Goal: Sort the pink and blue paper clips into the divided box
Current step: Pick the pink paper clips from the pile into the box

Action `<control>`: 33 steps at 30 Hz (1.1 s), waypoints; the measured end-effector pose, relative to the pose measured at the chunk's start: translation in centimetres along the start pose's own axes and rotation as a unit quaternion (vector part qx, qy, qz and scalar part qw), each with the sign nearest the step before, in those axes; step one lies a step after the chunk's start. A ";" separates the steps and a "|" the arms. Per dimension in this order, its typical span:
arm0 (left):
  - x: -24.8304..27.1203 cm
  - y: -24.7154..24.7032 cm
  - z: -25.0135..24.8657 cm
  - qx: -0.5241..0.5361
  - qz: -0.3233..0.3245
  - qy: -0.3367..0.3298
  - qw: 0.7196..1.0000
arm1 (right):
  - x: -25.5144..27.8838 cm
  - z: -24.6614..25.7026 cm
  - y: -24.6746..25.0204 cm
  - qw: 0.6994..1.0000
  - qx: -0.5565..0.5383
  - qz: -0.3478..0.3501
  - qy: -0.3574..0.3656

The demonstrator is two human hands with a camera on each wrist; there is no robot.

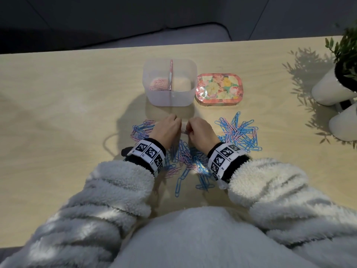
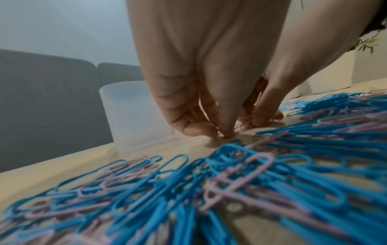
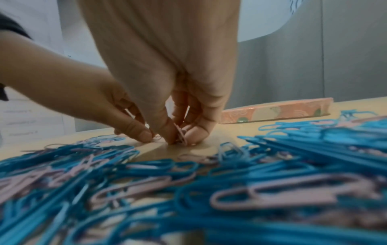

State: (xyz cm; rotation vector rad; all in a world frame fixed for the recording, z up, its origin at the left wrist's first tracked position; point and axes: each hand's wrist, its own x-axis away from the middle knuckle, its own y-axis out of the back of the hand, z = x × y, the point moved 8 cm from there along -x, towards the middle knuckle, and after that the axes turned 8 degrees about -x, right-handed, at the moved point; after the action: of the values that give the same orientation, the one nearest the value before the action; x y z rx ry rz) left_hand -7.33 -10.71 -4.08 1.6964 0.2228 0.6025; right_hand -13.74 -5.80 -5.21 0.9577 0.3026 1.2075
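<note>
The translucent divided box [image 1: 170, 97] stands at the table's far centre, with pink clips [image 1: 158, 84] in its left compartment. Mixed pink and blue paper clips lie in heaps on the left [image 1: 142, 129], on the right [image 1: 238, 132] and between my wrists [image 1: 185, 157]. Both hands meet just in front of the box, fingers curled down onto the table. My left hand [image 1: 174, 124] [image 2: 221, 133] pinches a thin pink clip against the tabletop. My right hand [image 1: 191, 127] [image 3: 180, 138] pinches a small bunch of pink clips [image 3: 180, 132] held on edge.
A floral tin lid [image 1: 218, 88] [image 3: 276, 112] lies right of the box. Two white plant pots [image 1: 332, 89] [image 1: 345, 122] stand at the right edge. A grey sofa lies beyond the table's far edge. Fluffy sleeves cover the near edge.
</note>
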 end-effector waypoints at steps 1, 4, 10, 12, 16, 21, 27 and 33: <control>0.0 0.1 0.0 0.015 0.002 0.001 1.000 | 0.0 -0.1 0.0 1.000 -0.014 0.006 0.002; 0.2 0.2 0.6 0.095 -0.002 0.019 0.995 | -0.2 -1.0 0.9 0.991 -0.123 0.018 -0.039; 1.4 -0.7 1.5 0.153 -0.032 0.043 0.987 | -2.1 2.7 7.1 0.937 -0.345 0.011 -0.049; 1.6 -0.7 1.3 0.154 -0.038 0.039 0.987 | -3.9 4.9 8.6 0.924 -0.382 -0.016 -0.026; 2.0 -0.1 1.8 0.169 -0.066 0.045 0.982 | -7.8 8.0 9.3 0.931 -0.360 -0.057 -0.017; 2.9 3.9 3.7 0.174 -0.137 0.055 0.974 | -10.4 9.8 7.8 0.974 -0.223 -0.044 -0.004; 0.4 10.7 7.7 0.137 -0.199 0.105 0.965 | -8.9 8.3 9.4 0.963 -0.246 -0.110 0.008; -4.0 10.6 8.2 0.076 -0.117 0.095 0.986 | -3.1 9.5 9.8 0.962 -0.183 -0.157 0.126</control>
State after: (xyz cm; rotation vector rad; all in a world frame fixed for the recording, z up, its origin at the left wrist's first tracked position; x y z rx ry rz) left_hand -8.43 -21.91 4.13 1.7276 0.6085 0.5829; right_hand -14.98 -12.56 7.00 0.4161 0.4004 1.0421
